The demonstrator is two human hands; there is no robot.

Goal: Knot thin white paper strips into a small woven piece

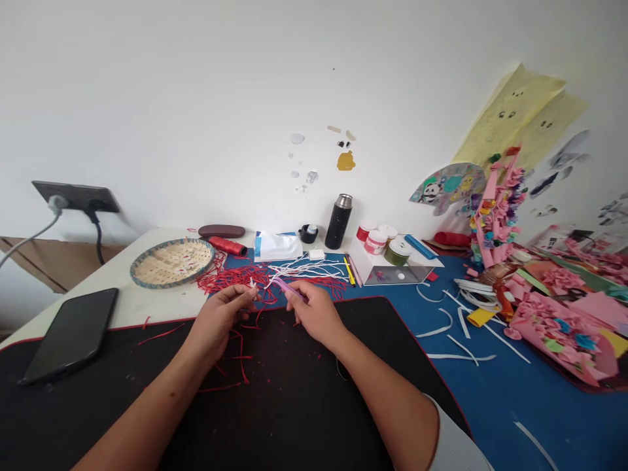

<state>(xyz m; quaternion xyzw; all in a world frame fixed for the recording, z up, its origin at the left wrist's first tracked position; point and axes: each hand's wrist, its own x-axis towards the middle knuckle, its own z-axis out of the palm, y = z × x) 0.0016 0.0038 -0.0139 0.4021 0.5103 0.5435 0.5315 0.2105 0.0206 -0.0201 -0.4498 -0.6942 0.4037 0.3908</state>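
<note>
Over the front of the black mat [304,418], my left hand [226,309] is closed in a pinch on a small white piece [252,283], too small to identify. Red cord [241,356] trails on the mat just below that hand. My right hand [314,311] is wrapped round a slim purple tool [287,286] that looks like tweezers, its tip pointing left toward the pinched piece. A gap separates tip and left fingers. Behind both hands lie a tangle of red cords [223,278] and several white cords [324,268].
A woven basket [142,278] and a phone [73,333] lie at left. Along the wall stand a red thread spool [228,246], tissues [279,246], a black flask [338,226] and a white box [392,273] with jars. White strips [464,324] and pink paper flowers [559,327] spread right.
</note>
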